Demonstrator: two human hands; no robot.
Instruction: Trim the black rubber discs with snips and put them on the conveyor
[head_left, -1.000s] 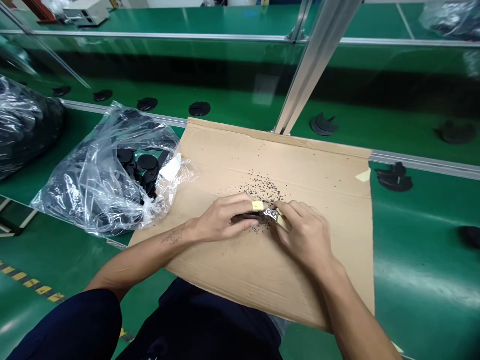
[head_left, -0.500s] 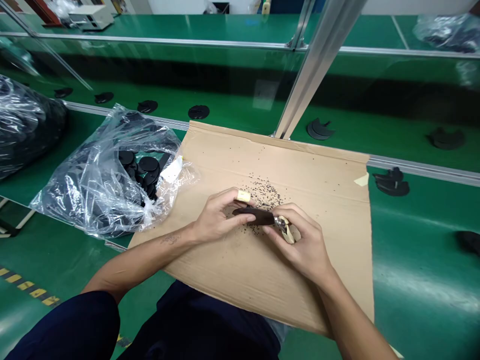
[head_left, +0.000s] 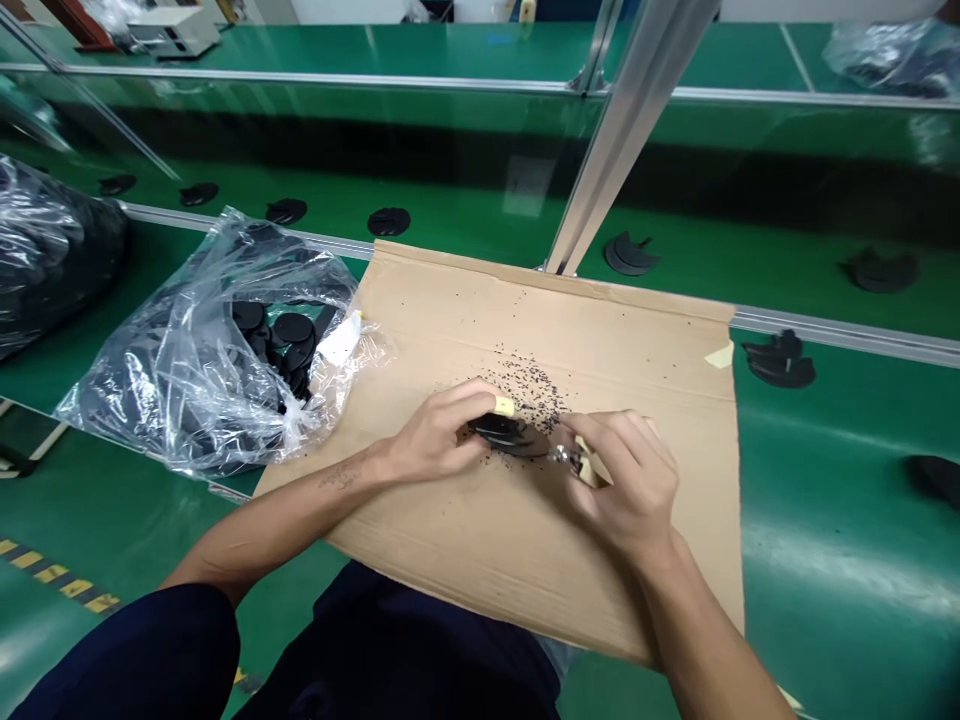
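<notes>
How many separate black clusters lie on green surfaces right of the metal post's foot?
4. Behind the metal rail: one cluster near the metal post, another cluster farther right. In front: one beside the cardboard, one at the picture's edge. Others may be hidden.

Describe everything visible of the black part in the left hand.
The black part looks thin, rounded and plastic, with curved slots or layers along its face. The left hand pinches one end between thumb and fingers, over the cardboard sheet. Its other end points toward the metal-headed tool in the right hand; blur hides whether they touch.
</notes>
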